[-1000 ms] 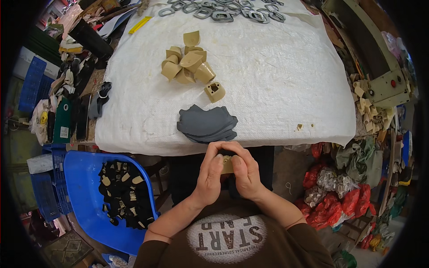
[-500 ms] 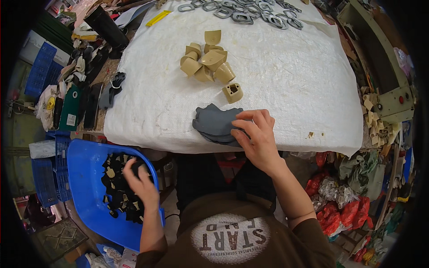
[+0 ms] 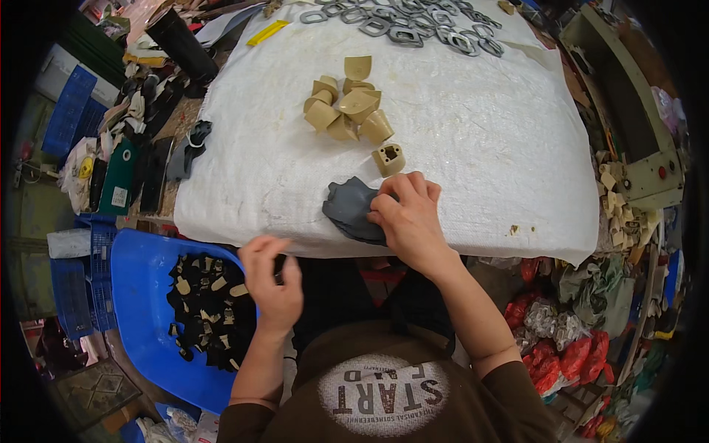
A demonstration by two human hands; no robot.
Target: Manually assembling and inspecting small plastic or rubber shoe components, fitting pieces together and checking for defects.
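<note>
A heap of black and tan pieces point(image 3: 207, 310) already fills the blue bin point(image 3: 140, 295), while the right hand point(image 3: 406, 214) presses open fingers on the grey stack point(image 3: 351, 207) at the tabletop point(image 3: 480, 148) edge and the left hand point(image 3: 273, 284) hangs empty, loosely curled.

White woven cloth point(image 3: 473, 148) covers table. Cluster of tan moulded pieces point(image 3: 347, 107) up from right hand; single tan block with holes point(image 3: 388, 159) just above its fingers. Grey metal rings point(image 3: 413, 22) at far edge, well apart. Yellow strip point(image 3: 267, 32) at far left corner. Dark scraps and green flat piece point(image 3: 118, 177) heaped off cloth, left of left hand. Red bags point(image 3: 569, 354) on floor, right of right forearm. Beige machine point(image 3: 628, 111) far right.
</note>
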